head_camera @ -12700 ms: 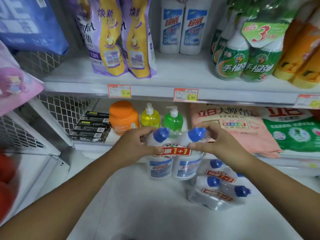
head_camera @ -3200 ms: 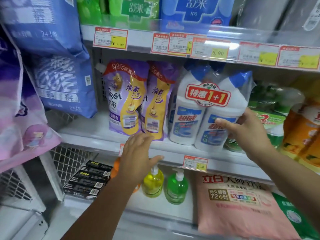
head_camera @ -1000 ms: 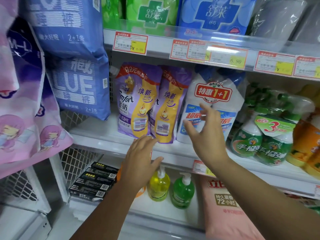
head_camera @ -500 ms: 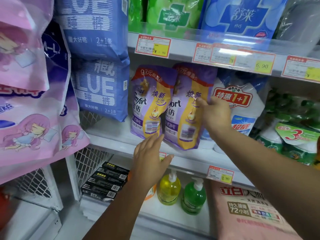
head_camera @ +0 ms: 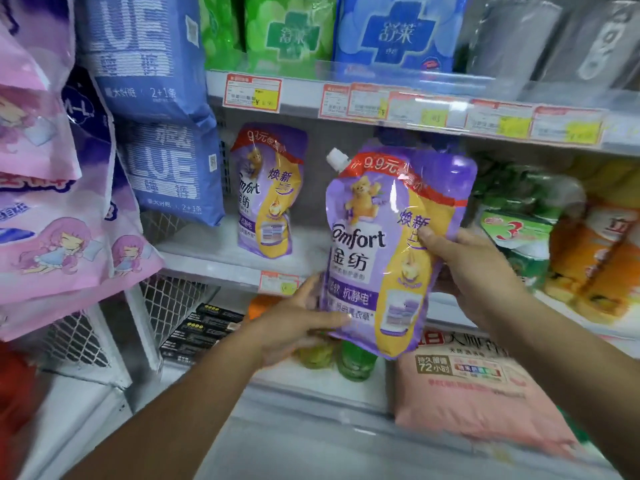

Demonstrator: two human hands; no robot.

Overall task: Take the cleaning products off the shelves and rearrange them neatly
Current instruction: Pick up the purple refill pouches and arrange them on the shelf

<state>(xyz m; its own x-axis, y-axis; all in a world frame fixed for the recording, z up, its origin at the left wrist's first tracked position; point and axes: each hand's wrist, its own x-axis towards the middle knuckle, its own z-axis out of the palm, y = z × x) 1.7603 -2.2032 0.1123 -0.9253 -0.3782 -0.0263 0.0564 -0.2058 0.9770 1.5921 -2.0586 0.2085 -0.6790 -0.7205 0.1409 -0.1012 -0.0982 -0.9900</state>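
Note:
I hold a purple and yellow Comfort softener pouch (head_camera: pixel 388 244) in front of the middle shelf (head_camera: pixel 214 259), lifted clear of it. My right hand (head_camera: pixel 467 271) grips its right edge, thumb on the front. My left hand (head_camera: pixel 298 320) holds its lower left corner, thumb across the front. A second Comfort pouch (head_camera: pixel 266 188) stands upright on the shelf, to the left. The pouch I hold hides the white bottle twin-pack behind it.
Green spray bottles (head_camera: pixel 519 233) and orange bottles (head_camera: pixel 602 265) stand to the right on the same shelf. Blue and pink packs (head_camera: pixel 162 147) hang at left. Below are yellow and green pump bottles (head_camera: pixel 353 362), black boxes (head_camera: pixel 201 327) and a pink bag (head_camera: pixel 464 382).
My right hand has pulled the right-hand Comfort pouch off the shelf toward me. My left hand has risen from the shelf edge and taken its lower corner.

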